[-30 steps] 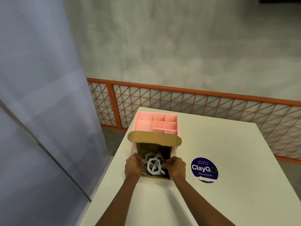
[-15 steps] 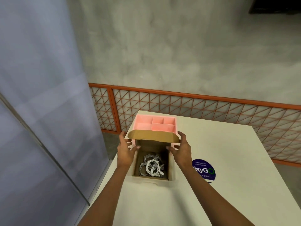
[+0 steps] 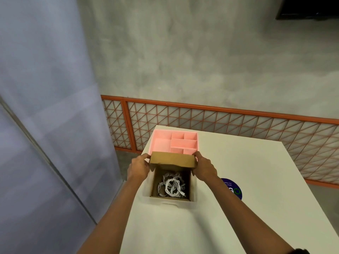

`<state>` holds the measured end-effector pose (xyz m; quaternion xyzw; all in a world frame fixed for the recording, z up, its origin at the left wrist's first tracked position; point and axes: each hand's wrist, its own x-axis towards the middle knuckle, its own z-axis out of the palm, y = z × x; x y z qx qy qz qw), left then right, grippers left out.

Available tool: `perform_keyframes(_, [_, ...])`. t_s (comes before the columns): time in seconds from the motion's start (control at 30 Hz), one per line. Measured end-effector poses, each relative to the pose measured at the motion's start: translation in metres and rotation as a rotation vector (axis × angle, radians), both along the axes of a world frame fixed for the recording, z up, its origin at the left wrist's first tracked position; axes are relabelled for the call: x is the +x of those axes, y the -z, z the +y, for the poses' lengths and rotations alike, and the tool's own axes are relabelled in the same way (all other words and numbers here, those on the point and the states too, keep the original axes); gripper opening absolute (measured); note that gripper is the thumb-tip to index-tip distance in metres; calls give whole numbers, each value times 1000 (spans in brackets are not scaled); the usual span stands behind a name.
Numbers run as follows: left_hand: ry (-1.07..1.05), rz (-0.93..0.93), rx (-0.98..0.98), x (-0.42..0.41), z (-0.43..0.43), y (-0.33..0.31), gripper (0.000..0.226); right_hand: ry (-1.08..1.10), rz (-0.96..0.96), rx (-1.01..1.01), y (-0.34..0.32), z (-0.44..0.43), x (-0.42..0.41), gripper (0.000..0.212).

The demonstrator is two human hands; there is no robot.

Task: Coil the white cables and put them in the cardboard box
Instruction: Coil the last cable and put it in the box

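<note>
With the left hand (image 3: 139,166), gripping the left end of the brown flap (image 3: 172,160). Below it, inside the cardboard box (image 3: 155,182) on the table (image 3: 247,171): the white cables (image 3: 171,186), all in a heap. With the right hand (image 3: 204,168), gripping the flap's right end.

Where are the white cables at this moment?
Head view, low centre: the white cables lie coiled inside the open cardboard box, under its raised lid, which the left hand and right hand grip; the pink tray sits just beyond.
</note>
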<state>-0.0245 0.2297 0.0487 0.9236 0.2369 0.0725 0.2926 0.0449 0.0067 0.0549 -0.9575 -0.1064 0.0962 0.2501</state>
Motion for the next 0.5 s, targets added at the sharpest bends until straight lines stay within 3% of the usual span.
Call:
perform_keyframes(0.07, [57, 123, -15, -1, 2, -2, 30, -102, 92, -43, -6, 0, -2, 56])
perform_keyframes(0.2, [266, 438, 41, -4, 4, -9, 48, -265, 374, -85, -16, -1, -11, 84])
perform_keyframes(0.27, [371, 552, 30, -5, 5, -10, 47, -286, 461, -67, -15, -2, -16, 89])
perform_keyframes(0.4, [398, 526, -19, -10, 7, 6, 25, -271, 472, -36, 2, -5, -22, 76])
perform_keyframes(0.5, [382, 471, -3, -15, 6, 24, 24, -266, 394, -36, 16, -9, -28, 69])
